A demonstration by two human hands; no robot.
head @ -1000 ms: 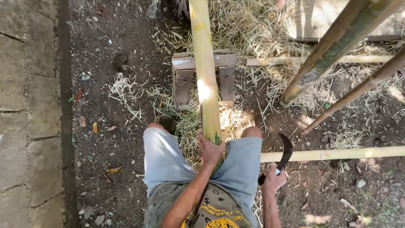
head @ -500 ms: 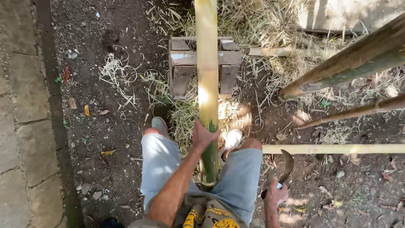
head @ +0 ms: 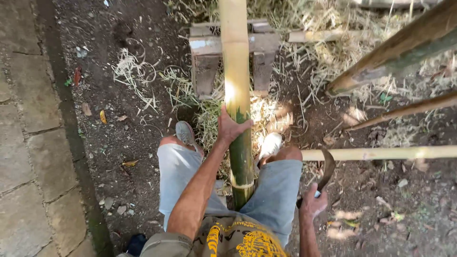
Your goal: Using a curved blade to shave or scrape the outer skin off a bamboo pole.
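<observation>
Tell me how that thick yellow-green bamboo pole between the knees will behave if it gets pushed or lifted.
The thick yellow-green bamboo pole looks stiff: it runs straight from the lap across the low wooden stand without sagging. Being round and smooth, it would probably roll sideways if the left hand let go. It is likely hollow, so fairly light for its thickness, though awkward because of its length.

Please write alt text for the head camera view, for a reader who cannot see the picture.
Seen from above, a seated person's left hand grips a thick bamboo pole that runs between the knees and over a low wooden stand. The right hand holds a curved sickle beside the right knee. Dry shavings and thinner bamboo poles lie on the dirt ground.
</observation>
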